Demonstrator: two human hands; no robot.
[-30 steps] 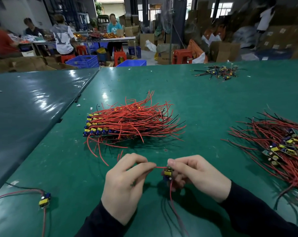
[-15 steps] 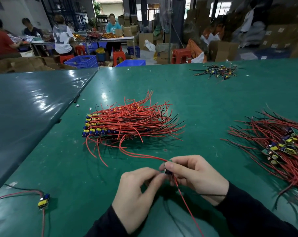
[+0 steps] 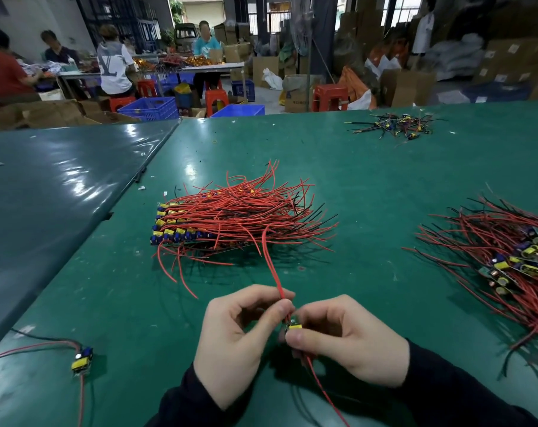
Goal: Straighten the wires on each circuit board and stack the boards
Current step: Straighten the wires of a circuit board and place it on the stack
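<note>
A small circuit board [image 3: 293, 326] with a yellow part is pinched in my right hand [image 3: 351, 340] near the table's front. My left hand [image 3: 236, 337] pinches its red wires [image 3: 272, 269] just above the board; they run up and away toward the stack. Another red wire [image 3: 323, 392] trails down from the board toward me. A stacked pile of boards [image 3: 175, 226] with red wires fanned to the right lies in the middle of the green table [image 3: 369, 186]. A loose heap of boards [image 3: 514, 263] lies at the right.
A single board [image 3: 82, 362] with red and black wires lies at the front left. A small tangle of boards [image 3: 397, 126] sits far back right. A second, darker table [image 3: 45, 192] adjoins on the left. People work at tables beyond, among crates and boxes.
The red wires that bent off to the left now run straight up from my left fingers. The board has turned in my right hand, showing its yellow part.
</note>
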